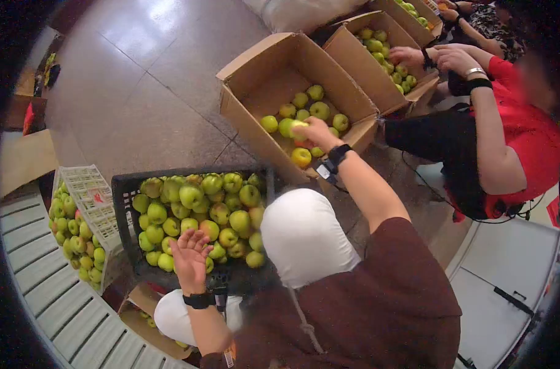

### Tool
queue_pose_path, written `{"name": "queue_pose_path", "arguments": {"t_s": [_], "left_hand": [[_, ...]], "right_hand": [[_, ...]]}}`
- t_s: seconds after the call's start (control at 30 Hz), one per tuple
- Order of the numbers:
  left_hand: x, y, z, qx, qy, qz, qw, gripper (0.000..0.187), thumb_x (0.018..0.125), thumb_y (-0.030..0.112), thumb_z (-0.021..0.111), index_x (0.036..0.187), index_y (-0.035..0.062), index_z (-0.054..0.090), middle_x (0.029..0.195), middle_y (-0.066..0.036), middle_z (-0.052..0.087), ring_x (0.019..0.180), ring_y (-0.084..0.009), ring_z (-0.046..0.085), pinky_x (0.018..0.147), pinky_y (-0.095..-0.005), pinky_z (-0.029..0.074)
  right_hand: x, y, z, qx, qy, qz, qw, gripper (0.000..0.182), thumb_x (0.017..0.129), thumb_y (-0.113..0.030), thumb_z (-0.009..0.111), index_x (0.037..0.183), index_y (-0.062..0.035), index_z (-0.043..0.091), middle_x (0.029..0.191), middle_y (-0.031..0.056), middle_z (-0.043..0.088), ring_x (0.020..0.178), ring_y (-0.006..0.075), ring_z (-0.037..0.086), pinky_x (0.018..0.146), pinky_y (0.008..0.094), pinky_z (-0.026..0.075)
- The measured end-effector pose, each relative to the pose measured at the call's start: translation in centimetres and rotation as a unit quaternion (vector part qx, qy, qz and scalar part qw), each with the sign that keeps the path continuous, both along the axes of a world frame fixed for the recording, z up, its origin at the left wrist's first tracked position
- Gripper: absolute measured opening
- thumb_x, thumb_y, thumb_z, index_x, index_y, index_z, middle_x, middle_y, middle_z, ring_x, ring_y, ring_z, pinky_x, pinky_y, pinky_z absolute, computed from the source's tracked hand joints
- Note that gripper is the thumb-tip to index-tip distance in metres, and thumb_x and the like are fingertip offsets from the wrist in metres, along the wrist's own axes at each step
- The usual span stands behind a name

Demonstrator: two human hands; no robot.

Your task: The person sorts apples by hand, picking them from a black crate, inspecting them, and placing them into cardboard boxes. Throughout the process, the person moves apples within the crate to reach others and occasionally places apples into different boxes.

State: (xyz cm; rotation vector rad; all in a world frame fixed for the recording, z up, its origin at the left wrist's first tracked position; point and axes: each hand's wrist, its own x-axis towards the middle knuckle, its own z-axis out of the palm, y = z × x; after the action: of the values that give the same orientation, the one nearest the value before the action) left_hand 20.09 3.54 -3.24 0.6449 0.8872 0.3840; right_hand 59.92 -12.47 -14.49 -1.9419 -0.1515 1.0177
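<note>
My right hand [315,133] reaches into the near cardboard box [255,80], fingers closed round a green apple [300,125]. Other green and yellowish apples [319,111] lie loosely in the bottom of that box. Palm upward and fingers spread, my left hand [192,261] is empty over the near edge of a black plastic crate [124,212]. Green apples [191,196], a few blushed red, fill this crate. Both wrists carry black bands.
A white crate [86,187] of apples stands at the left, beside a slatted grey surface [31,246]. To the right, a person in a red shirt [526,144] works at another cardboard box [360,71] of apples. A white sack [298,13] lies at the back.
</note>
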Motion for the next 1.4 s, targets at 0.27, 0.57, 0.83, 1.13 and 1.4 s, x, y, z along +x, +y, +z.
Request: {"name": "queue_pose_path", "arguments": {"t_s": [0.27,0.57,0.83,1.13,1.4], "left_hand": [[0.4,0.9,-1.4,-0.023,0.048,0.024,0.998,0.053,0.090,0.050,0.030,0.110,0.0046,0.047,0.102,-0.012,0.054,0.090,-0.0226,0.053,0.075,-0.0359,0.046],[0.5,0.9,-0.4,-0.008,0.037,0.033,0.999,0.051,0.090,0.050,0.030,0.109,0.0047,0.046,0.100,-0.010,0.054,0.089,-0.0209,0.053,0.075,-0.0354,0.045],[-2.7,0.9,0.3,0.049,0.069,0.167,0.982,0.036,0.090,0.041,0.040,0.100,0.0061,0.046,0.096,-0.008,0.053,0.091,-0.0214,0.053,0.072,-0.0341,0.044],[-5.0,-0.1,2.2,0.144,0.074,0.196,0.967,0.031,0.090,0.036,0.042,0.098,0.0062,0.046,0.094,-0.007,0.051,0.086,-0.0172,0.054,0.065,-0.0287,0.043],[-4.6,-1.0,0.4,0.174,0.107,0.070,0.976,0.026,0.090,0.033,0.043,0.100,0.0098,0.046,0.090,-0.002,0.051,0.083,-0.0128,0.054,0.058,-0.0260,0.042]], "right_hand": [[-0.1,3.1,-12.1,-0.222,-0.120,0.226,0.941,0.054,0.061,-0.048,0.061,0.092,-0.0051,0.065,0.098,0.0176,0.061,0.091,0.0312,0.059,0.081,0.0365,0.045],[1.2,1.8,-3.8,-0.072,-0.029,0.043,0.996,0.040,0.080,-0.026,0.055,0.110,0.0005,0.052,0.080,0.0164,0.063,0.055,0.0206,0.061,0.050,0.0325,0.049],[-0.8,-1.8,16.3,0.294,0.167,-0.076,0.938,0.022,0.085,-0.020,0.051,0.102,-0.0066,0.053,0.076,0.0045,0.057,0.059,0.0088,0.049,0.049,0.0212,0.042],[-25.3,2.8,24.8,0.276,0.076,0.077,0.955,0.017,0.080,-0.011,0.054,0.094,-0.0022,0.055,0.077,0.0043,0.056,0.059,0.0134,0.056,0.052,0.0256,0.046],[-31.4,5.8,2.3,-0.089,-0.453,0.494,0.737,0.037,0.064,-0.012,0.061,0.099,-0.0027,0.054,0.111,0.0189,0.045,0.098,0.0357,0.048,0.075,0.0440,0.045]]}}
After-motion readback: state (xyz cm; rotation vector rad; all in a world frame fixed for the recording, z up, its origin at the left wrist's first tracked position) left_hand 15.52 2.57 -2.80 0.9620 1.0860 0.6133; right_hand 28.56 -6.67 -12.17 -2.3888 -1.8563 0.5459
